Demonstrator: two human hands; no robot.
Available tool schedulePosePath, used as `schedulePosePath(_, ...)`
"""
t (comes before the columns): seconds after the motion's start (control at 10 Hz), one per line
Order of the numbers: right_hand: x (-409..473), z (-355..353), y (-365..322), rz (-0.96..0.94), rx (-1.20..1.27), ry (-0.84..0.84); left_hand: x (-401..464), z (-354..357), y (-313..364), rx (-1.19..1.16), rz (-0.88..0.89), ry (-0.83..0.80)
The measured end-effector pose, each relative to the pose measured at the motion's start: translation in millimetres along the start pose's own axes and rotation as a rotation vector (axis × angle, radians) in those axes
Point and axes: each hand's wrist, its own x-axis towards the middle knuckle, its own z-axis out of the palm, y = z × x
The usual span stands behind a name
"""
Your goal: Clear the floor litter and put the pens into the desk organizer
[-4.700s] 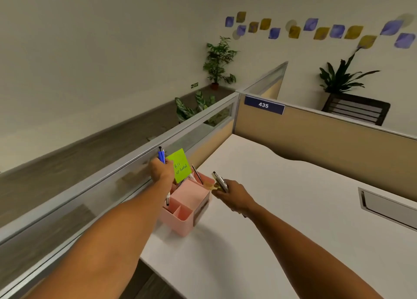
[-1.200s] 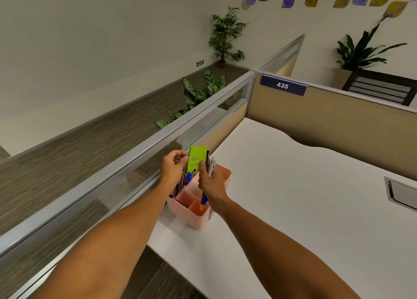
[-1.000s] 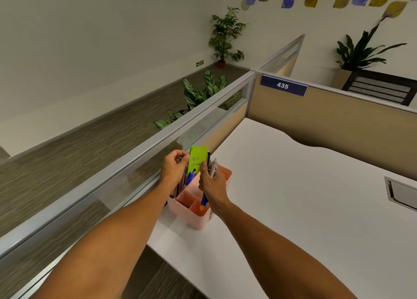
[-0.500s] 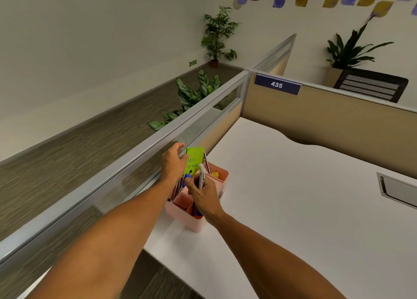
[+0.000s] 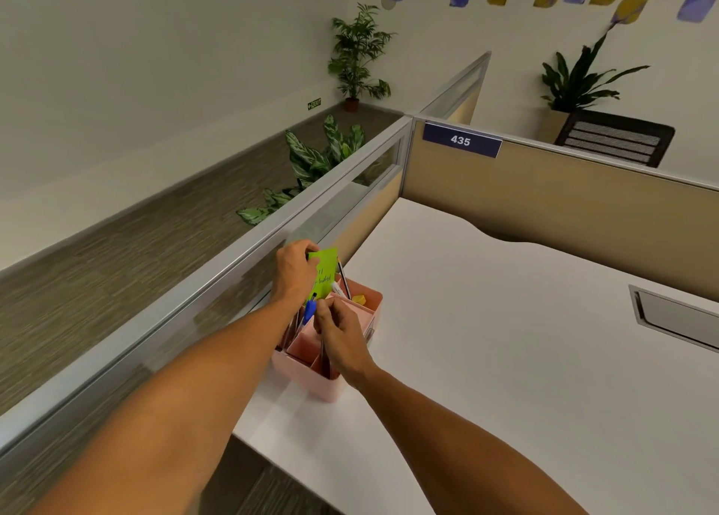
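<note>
Reaching from the lower left, the left hand (image 5: 296,270) meets the green sticky note (image 5: 324,271) that stands upright at the far left of the pink desk organizer (image 5: 330,343); its fingertips curl over the note's upper left corner in a pinching grip, though how firmly the note is held cannot be told. Handwriting shows on the note's face but is too small to read. Just below the note, a blue pen (image 5: 310,309) stands tilted in the organizer, between the two hands. The right hand (image 5: 342,339) lies directly over the organizer's middle compartments, fingers bent inward and knuckles uppermost; its grip is clenched, but what it encloses is hidden by the fingers. Behind the right hand, a dark slender pen (image 5: 344,279) leans against the note's right edge, and a small yellow object (image 5: 358,300) sits in the far compartment. The organizer rests near the left front corner of the white bench (image 5: 525,359), close beside the glass-topped partition (image 5: 218,277). Beyond the partition, a variegated leafy plant (image 5: 323,156) rises from the carpeted floor (image 5: 116,265), and a taller potted plant (image 5: 360,53) stands against the far wall. At the bench's rear, a tan divider panel (image 5: 564,203) bears a blue plate marked 435 (image 5: 461,140). Farther right, a recessed grey cable tray (image 5: 677,316) is set into the bench surface, well apart from the organizer, and a dark mesh chair back (image 5: 618,137) shows above the divider beside another broad-leaved plant (image 5: 579,79).
</note>
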Motion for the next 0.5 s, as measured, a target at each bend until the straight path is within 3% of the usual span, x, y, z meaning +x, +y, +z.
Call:
schedulePosePath(0.2,-2,-6,-3,0.015,-0.028,0.004,-9,-3,-2,-0.008,-0.048,0.009)
schedulePosePath(0.5,-2,-14,-15,0.029,-0.054,0.071,-15,-4,3,0.235,-0.005,-0.043)
